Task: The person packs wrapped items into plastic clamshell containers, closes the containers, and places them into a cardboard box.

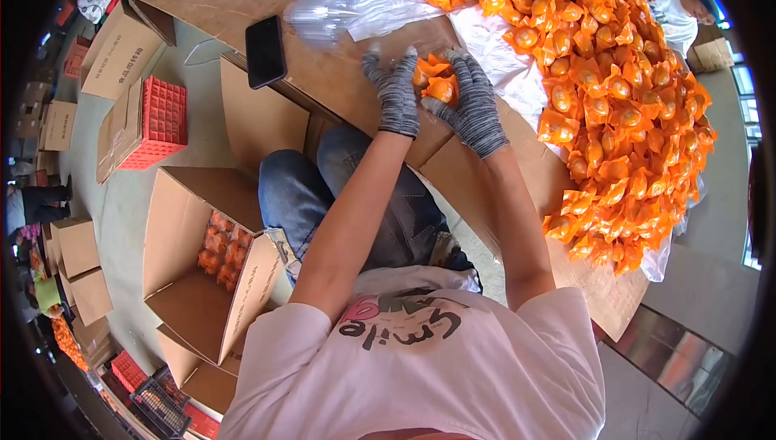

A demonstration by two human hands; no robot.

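Observation:
Both my hands wear grey knitted gloves over the brown table. Between them sit a few orange-wrapped pieces [440,89], in what looks like a clear plastic tray. My left hand [395,91] is on the left side of these pieces, fingers apart and pointing away from me. My right hand [471,105] curves round their right side, its thumb and fingers touching the nearest piece. A large heap of orange-wrapped pieces [606,101] covers the right of the table. Stacked clear plastic trays [327,4] lie beyond my left hand.
A black phone [266,52] lies at the table's left edge. An open carton [190,270] holding wrapped pieces stands left of my legs. Red crates [164,123] and more cartons [121,50] are on the floor. Another person [663,4] is at the upper right.

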